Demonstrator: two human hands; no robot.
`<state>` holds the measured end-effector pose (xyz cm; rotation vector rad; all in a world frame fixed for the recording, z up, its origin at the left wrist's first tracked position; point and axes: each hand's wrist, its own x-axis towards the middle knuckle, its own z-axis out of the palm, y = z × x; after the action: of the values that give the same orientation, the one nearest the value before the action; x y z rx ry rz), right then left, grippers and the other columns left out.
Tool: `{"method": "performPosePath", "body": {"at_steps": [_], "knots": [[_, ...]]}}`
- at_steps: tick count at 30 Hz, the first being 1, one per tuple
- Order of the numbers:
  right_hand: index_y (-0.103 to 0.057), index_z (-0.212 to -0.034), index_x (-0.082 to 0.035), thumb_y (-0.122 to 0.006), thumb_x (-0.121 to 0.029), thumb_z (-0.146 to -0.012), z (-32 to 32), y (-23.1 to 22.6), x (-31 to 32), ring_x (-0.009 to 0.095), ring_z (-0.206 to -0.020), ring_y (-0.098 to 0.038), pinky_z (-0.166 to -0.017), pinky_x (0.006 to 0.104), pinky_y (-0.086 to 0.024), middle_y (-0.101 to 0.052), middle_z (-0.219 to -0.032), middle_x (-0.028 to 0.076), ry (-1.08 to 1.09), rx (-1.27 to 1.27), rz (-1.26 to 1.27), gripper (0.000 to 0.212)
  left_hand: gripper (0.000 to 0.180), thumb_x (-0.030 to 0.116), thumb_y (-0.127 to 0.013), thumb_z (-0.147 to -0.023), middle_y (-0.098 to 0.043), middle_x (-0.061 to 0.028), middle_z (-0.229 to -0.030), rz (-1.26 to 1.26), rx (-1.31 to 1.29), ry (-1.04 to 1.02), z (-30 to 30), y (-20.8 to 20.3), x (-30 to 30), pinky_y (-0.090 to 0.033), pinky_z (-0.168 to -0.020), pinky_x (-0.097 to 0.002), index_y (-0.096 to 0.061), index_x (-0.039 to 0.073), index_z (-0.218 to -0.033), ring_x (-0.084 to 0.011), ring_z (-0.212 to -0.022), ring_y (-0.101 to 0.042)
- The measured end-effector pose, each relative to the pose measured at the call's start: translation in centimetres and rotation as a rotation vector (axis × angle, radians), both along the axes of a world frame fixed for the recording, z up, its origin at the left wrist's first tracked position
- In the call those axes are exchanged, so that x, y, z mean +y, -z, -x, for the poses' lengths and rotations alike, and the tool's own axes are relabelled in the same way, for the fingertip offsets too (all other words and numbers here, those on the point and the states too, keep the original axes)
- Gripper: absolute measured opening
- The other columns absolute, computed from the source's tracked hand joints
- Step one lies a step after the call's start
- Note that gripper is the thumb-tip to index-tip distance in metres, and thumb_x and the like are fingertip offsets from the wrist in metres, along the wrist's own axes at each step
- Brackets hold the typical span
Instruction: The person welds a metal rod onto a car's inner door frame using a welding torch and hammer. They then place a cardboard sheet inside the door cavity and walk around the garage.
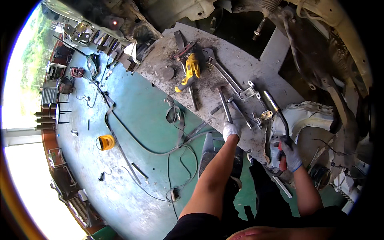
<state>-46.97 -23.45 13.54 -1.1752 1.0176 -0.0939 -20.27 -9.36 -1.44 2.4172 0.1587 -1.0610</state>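
Observation:
My left hand, in a white work glove, grips the handle end of a hammer lying on a dirty grey metal panel. My right hand, in a grey glove, is closed around the dark handle of a torch-like tool with a brass tip that points up and away. A yellow and black power drill lies farther up the panel, with a large wrench beside it. Between my hands lie a metal bracket and small loose parts.
A car's stripped underbody and white body parts are at the right and above. The green floor carries black cables, straps and a yellow round object. Tools and boxes stand at the far left.

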Motion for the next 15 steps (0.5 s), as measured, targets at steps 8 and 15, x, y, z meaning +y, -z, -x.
{"method": "performPosePath", "body": {"at_steps": [8,15], "knots": [[-0.059,-0.139,-0.007,-0.067,-0.027,-0.101,1.9,4.3,-0.4,0.016,-0.056,-0.06,-0.047,0.0306,-0.049,-0.072,-0.104,0.007,0.134,0.046,0.08,0.043,0.033,0.037,-0.07,-0.099,-0.051,-0.0008,-0.063,0.434,0.332,-0.208,-7.9,-12.6,6.9,-0.038,-0.042,-0.0332,-0.061,0.006,-0.102,-0.014,-0.046,-0.046],[-0.059,-0.137,-0.008,-0.068,-0.028,-0.101,-1.7,0.4,1.2,0.013,-0.05,-0.057,-0.044,0.0282,-0.046,-0.073,-0.105,0.008,0.192,0.005,-0.011,0.043,0.025,0.028,-0.067,-0.103,-0.062,0.0003,-0.078,0.73,-0.31,-0.153,-15.1,-21.8,16.1,-0.046,-0.058,-0.0261,-0.065,0.003,-0.103,-0.0091,-0.068,-0.055]]}}
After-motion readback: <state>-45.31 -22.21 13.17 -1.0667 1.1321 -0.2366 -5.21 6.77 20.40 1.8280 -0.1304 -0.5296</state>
